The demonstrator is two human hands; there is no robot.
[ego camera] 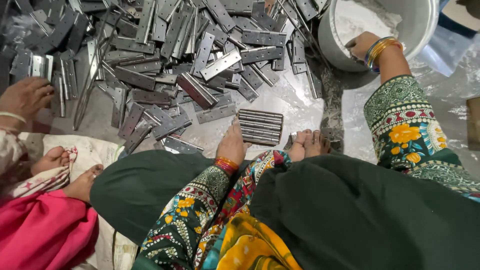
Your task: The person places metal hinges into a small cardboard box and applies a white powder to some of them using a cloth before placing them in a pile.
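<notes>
My left hand point(232, 145), with red and orange bangles at the wrist, lies flat on the floor. Its fingertips touch the left end of a neat row of folded metal hinges point(260, 127), and it holds nothing. My right hand point(361, 46), also with bangles, reaches out to the near rim of a round metal pot point(327, 37) that holds white powder point(357, 20). Its fingers curl over the rim, and what they grip is hidden. My bare toes point(310, 142) rest just right of the hinge row.
A large loose heap of grey metal hinges point(165, 55) covers the floor ahead. At the left sits another person in pink cloth, with a hand point(25, 97) on the hinges and bare feet point(67, 170) on a white sack point(95, 147).
</notes>
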